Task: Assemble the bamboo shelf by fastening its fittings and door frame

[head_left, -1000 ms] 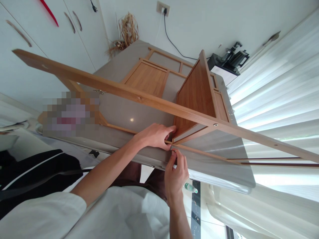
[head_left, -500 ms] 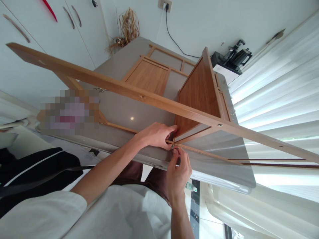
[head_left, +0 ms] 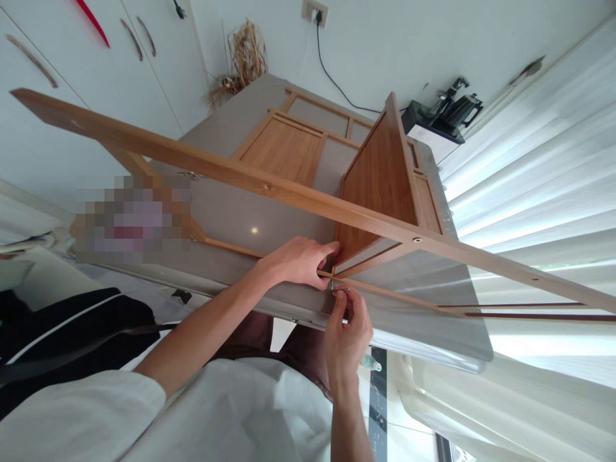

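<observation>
- Left hand (head_left: 301, 262) clasps the lower rail (head_left: 385, 290) of the wooden frame (head_left: 298, 194), fingers at the foot of the upright panel (head_left: 378, 183).
- Right hand (head_left: 350, 330) pinches a small metal piece (head_left: 341, 289) just beside that joint.
- The wooden frame stands along the near edge of the desk (head_left: 221, 199).
- A flat panel (head_left: 283, 151) lies toward the far edge.

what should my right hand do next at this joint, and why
Probably give the thin tool a small turn: the right hand pinches it against the rail's near side, close to the panel's lower corner, and the left hand grips the rail there, which should steady it.
</observation>
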Motion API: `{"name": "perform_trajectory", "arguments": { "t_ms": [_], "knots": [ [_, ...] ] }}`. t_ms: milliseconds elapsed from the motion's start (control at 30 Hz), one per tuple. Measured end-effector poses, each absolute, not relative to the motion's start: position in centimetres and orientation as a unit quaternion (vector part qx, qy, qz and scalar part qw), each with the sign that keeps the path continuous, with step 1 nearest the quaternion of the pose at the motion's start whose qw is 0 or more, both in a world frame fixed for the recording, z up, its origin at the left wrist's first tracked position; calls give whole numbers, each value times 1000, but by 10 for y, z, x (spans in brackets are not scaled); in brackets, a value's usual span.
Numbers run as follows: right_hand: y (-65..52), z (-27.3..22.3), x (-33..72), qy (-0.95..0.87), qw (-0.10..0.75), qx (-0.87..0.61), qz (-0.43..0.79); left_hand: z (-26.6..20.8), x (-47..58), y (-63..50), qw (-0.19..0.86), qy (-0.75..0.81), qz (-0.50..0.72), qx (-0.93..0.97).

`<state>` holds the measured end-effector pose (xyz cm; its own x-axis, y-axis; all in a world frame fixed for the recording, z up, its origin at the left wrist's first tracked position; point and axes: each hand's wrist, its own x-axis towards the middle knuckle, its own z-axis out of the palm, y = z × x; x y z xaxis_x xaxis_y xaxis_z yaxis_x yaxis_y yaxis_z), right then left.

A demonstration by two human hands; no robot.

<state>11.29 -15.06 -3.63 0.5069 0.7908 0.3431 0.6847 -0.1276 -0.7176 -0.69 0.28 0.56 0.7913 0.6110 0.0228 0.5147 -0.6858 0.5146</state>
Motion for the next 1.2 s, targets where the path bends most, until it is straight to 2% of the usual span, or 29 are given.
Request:
{"name": "perform_trajectory", "arguments": {
  "t_ms": [300, 533, 700, 1200],
  "knots": [
    [-150, -37, 112, -494, 442, -747, 51, 7, -5, 2, 250, 318, 78, 911],
    [-152, -46, 106, -553, 409, -725, -38, 7, -5, 2, 251, 315, 80, 912],
    [-150, -47, 102, -550, 410, -725, -56, 8, -6, 2, 253, 310, 88, 912],
    [-150, -41, 105, -408, 464, -779, 107, 4, -6, 3, 260, 304, 93, 912]
  ]
}}
